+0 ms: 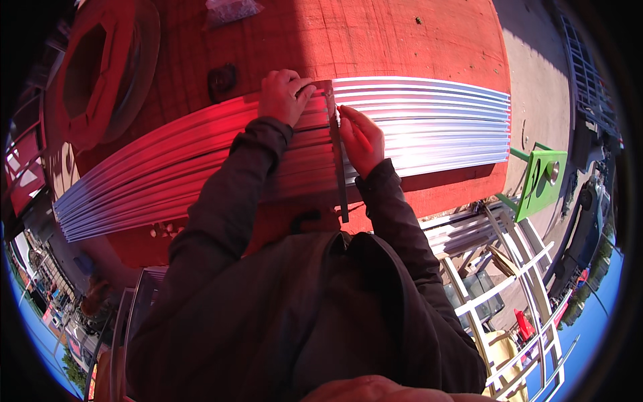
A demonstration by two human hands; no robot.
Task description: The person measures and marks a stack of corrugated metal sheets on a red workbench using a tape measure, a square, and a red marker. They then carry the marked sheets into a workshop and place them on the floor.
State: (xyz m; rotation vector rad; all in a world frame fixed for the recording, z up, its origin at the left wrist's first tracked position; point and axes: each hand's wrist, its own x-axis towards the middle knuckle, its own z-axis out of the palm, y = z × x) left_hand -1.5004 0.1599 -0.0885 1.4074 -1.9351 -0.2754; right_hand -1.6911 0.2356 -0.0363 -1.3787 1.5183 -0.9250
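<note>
Long silver metal profiles (429,120) lie side by side on the red table (402,40). A dark straight bar (339,167), like a ruler or square, crosses them near the middle. My left hand (284,97) is closed at the bar's far end, its fingertips pressing there over the profiles' far edge. My right hand (363,139) is on the bar's right side, fingers pinched together close to the bar's edge. Whatever is between those fingers is too small and glary to make out.
A large round ring-like part (151,60) stands at the far left of the table. A clear plastic bag (231,11) lies at the far edge. A green metal plate (542,184) juts out at the right. White metal frames (495,288) stand at the near right.
</note>
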